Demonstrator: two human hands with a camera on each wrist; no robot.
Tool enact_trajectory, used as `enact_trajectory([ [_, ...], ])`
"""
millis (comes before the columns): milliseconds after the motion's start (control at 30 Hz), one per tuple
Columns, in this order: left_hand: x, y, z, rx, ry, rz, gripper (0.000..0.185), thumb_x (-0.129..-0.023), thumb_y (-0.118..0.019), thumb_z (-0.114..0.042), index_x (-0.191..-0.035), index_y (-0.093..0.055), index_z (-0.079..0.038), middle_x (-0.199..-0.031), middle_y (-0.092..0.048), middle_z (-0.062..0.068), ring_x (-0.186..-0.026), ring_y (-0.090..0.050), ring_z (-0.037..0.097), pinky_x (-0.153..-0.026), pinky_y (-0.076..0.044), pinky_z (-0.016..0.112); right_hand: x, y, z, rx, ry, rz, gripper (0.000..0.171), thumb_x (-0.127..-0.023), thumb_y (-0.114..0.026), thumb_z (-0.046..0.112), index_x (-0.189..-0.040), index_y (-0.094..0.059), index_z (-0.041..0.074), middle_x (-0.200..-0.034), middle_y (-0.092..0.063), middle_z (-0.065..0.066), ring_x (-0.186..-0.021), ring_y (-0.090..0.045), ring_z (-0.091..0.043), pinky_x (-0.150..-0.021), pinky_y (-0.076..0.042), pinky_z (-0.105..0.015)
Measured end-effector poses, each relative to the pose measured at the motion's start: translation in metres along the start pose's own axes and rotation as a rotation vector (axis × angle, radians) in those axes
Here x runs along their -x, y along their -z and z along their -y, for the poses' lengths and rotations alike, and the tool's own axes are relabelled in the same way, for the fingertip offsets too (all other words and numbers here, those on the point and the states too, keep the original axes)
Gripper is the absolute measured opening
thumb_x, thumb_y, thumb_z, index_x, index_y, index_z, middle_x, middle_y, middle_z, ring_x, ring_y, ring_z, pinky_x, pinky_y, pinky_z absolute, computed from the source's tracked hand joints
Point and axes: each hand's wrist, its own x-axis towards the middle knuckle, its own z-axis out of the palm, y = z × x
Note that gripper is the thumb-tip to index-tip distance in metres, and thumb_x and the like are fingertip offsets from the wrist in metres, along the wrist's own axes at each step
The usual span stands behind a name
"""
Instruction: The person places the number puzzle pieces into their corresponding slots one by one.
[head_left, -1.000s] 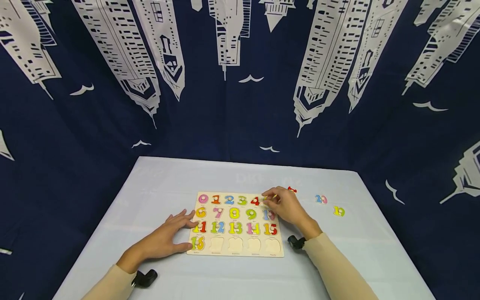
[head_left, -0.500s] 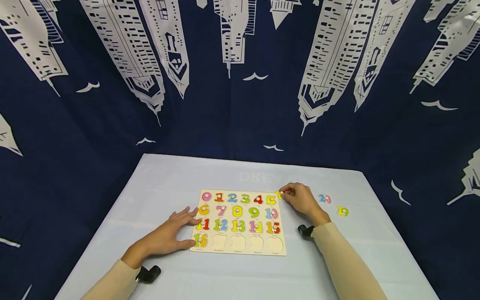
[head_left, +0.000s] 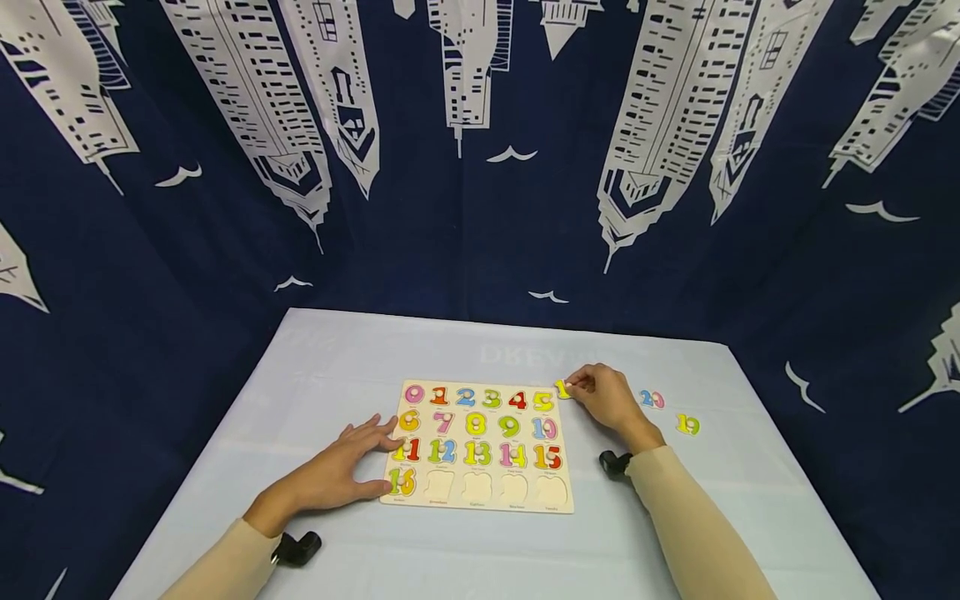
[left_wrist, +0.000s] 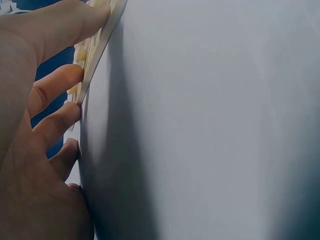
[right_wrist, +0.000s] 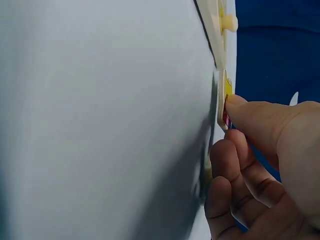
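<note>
A pale wooden number board (head_left: 457,437) lies on the table, with knobbed number pieces in its upper rows. My left hand (head_left: 322,477) rests at the board's left edge, fingers spread; in the left wrist view, the thumb (left_wrist: 85,22) touches the board. Just off the board's upper right corner, my right hand (head_left: 603,396) pinches a number piece (head_left: 562,389) showing a yellow 1. The right wrist view shows this piece (right_wrist: 227,92) between thumb and finger, with a pinkish part; its other digit is hidden.
To the right lie a blue-and-pink 20 piece (head_left: 652,399) and a yellow-green 19 piece (head_left: 687,424). Several recesses (head_left: 477,487) in the board's bottom row hold no piece. A dark blue printed curtain (head_left: 465,233) hangs behind the white table (head_left: 360,342).
My right hand has moved right from the yellow 5 and taken hold of the piece beyond the board's corner. The left hand stays at the board's edge.
</note>
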Motion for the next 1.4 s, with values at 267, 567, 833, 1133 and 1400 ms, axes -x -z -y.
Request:
enact_trajectory([
  [267,-0.001,0.000,0.002,-0.002,0.001,0.000,0.054,-0.098,-0.094,-0.038,-0.147,-0.074,-0.024,-0.189,-0.043,0.011,-0.181,-0.025,0.050,-0.144,-0.009,0.083,0.010,0.005,0.011,0.000,0.011,-0.064,0.012,-0.107,-0.086,0.017,-0.114,-0.087,0.008,-0.112,-0.072,-0.015,-0.094,-0.063,-0.022,-0.081,-0.052,-0.031],
  [567,0.000,0.000,0.003,-0.003,0.002,-0.002,0.056,-0.098,-0.094,-0.038,-0.149,-0.074,-0.024,-0.190,-0.042,0.011,-0.181,-0.024,0.051,-0.144,-0.008,0.083,0.026,0.003,0.035,-0.010,0.070,-0.073,0.009,-0.106,-0.087,0.017,-0.112,-0.087,0.010,-0.126,-0.075,-0.015,-0.094,-0.067,-0.021,-0.082,-0.054,-0.033],
  [833,0.001,-0.001,0.004,0.001,-0.011,-0.004,0.054,-0.099,-0.093,-0.037,-0.148,-0.074,-0.025,-0.189,-0.043,0.011,-0.180,-0.025,0.052,-0.144,-0.009,0.084,0.041,-0.008,0.058,-0.037,0.146,-0.045,0.009,-0.103,-0.089,0.015,-0.109,-0.084,0.010,-0.118,-0.078,-0.010,-0.088,-0.071,-0.013,-0.082,-0.057,-0.031],
  [1133,0.001,-0.001,0.004,-0.015,-0.023,-0.011,0.054,-0.099,-0.093,-0.038,-0.148,-0.075,-0.026,-0.188,-0.045,0.011,-0.179,-0.028,0.052,-0.144,-0.012,0.083,0.056,-0.030,0.087,-0.073,0.189,0.021,0.009,-0.102,-0.091,0.016,-0.107,-0.083,0.017,-0.114,-0.076,-0.005,-0.085,-0.067,-0.013,-0.071,-0.055,-0.023],
  [1400,0.000,-0.001,0.003,-0.015,0.001,0.000,0.054,-0.099,-0.093,-0.039,-0.149,-0.074,-0.027,-0.189,-0.043,0.010,-0.181,-0.026,0.050,-0.145,-0.010,0.082,0.066,-0.050,0.113,-0.078,0.271,0.084,0.007,-0.103,-0.090,0.015,-0.105,-0.083,0.016,-0.109,-0.074,-0.003,-0.080,-0.061,-0.009,-0.070,-0.051,-0.022],
])
